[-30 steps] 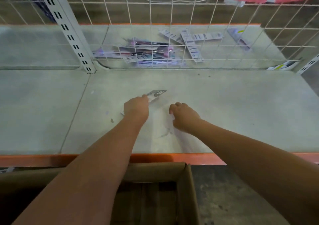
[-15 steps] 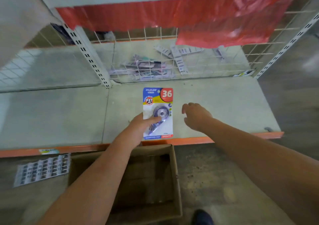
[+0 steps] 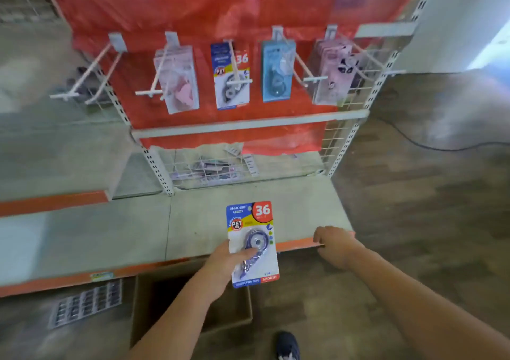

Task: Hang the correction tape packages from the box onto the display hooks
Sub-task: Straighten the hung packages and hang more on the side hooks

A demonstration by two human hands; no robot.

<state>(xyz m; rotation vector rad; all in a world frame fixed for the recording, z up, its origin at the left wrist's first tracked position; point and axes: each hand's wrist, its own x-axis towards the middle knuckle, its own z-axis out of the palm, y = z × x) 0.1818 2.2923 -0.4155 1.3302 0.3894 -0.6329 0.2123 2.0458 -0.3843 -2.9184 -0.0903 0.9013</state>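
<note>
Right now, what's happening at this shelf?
A person is stocking a shop display. Their left hand holds a blue carded correction tape package upright above the cardboard box on the floor. Their right hand, holding nothing, rests near the shelf edge. Up on the red backing, a matching package already hangs on a middle hook, with pink and light blue packs beside it. The leftmost hook is bare.

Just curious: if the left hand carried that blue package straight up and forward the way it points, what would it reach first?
Probably the matching blue package on the middle hook, above the left hand; depth is unclear, so the shelf bar below it might come first.
</note>
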